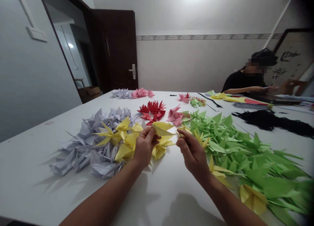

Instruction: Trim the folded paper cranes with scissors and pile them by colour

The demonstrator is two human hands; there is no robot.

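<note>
Between the thumb and fingers of my left hand (145,147) is a yellow paper crane (162,128), its pointed end facing right. My right hand (192,151) is closed in a pinch just right of that point, a small gap away. Whatever it pinches is too small to make out. Below and around my left hand lie more yellow folded papers (127,144), partly on a heap of pale lilac paper cranes (98,141). Beside my right hand spreads a large heap of green folded papers (235,151), with a few yellow ones along its near edge.
Red paper cranes (153,111) and pink ones (175,115) lie just beyond my hands. Further back are more lilac and pink cranes (142,93). Black cords (274,121) lie at the right of the white table (29,147). A person in black (241,82) sits at the far right.
</note>
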